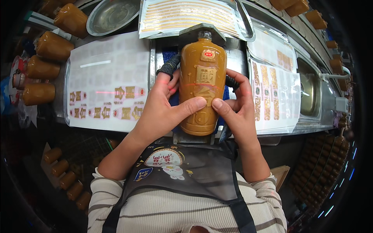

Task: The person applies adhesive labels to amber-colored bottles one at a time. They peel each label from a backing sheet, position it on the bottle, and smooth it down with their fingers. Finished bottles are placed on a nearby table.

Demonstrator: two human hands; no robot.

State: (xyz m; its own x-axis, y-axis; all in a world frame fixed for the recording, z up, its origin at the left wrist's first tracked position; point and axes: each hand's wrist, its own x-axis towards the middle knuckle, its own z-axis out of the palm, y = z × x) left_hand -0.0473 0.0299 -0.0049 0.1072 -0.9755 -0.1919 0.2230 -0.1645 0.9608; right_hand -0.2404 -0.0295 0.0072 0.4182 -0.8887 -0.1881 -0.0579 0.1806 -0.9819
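A brown glazed bottle [189,83] lies in front of me on a metal stand, its neck pointing away. Gold characters and a small red emblem run down its face, and a thin red light line crosses it. My left hand [163,101] holds the bottle's left side, thumb pressed on the lower face. On the opposite side my right hand [241,108] grips it likewise, its thumb close to the left one. Black wraps cover a finger on each hand; the other fingers are partly hidden behind the bottle.
Left lies a sheet of gold and red decals [105,87]; right, another decal sheet [285,101]. Beyond the bottle is a tray of gold strips [190,17], beside a metal basin [112,19]. A sink [311,95] stands far right. More brown bottles [42,66] line the left side.
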